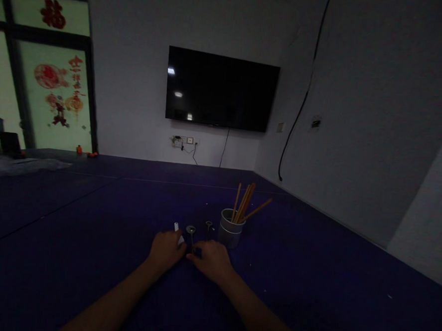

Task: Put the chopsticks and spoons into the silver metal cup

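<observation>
Both hands rest low on a dark blue floor mat (pixel 89 237). My left hand (pixel 166 251) is closed around a small white object (pixel 178 234) whose tip sticks out past the fingers. My right hand (pixel 212 260) lies next to it, fingers curled at the handle end of a metal spoon (pixel 191 231) that lies on the mat between the hands. A second small metal utensil (pixel 209 226) lies just beyond. To the right stands a grey cup (pixel 230 228) holding several wooden chopsticks (pixel 244 203).
The room is dim. A black television (pixel 221 89) hangs on the far wall above a power outlet (pixel 185 141) with cables. A glass door with red decorations (pixel 57 85) is at the left. A white wall runs along the right.
</observation>
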Motion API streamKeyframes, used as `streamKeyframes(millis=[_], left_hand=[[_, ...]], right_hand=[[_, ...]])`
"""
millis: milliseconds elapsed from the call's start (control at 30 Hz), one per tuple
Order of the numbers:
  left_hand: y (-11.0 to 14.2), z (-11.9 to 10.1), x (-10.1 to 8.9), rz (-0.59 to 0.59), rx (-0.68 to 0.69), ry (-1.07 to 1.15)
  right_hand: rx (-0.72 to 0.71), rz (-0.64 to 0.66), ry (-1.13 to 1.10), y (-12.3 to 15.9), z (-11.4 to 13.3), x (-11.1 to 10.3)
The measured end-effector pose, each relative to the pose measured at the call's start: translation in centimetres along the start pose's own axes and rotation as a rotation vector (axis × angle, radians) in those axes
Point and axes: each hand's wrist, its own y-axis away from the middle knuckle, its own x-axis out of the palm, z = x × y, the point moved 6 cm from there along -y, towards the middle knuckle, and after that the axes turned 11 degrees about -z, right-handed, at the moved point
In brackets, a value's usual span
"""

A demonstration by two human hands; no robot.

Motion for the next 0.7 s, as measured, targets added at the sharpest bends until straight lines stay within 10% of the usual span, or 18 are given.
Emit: streamKeyframes(millis=[133, 400, 700], left_hand=[[0.0, -0.1, -0.1, -0.008, 0.004, 0.008], [-0.2, 0.1, -0.7, -0.062, -0.031, -0.012], [-0.1, 1.0, -0.2, -0.025, -0.067, -0.010]], right_hand=[[0.002, -0.037, -0.019, -0.2, -0.4, 0.0], [0.321, -0.516, -0.072, -0.8, -5.0, -3.4], [0.422, -0.504, 0.017, -0.5, -6.8, -3.4]])
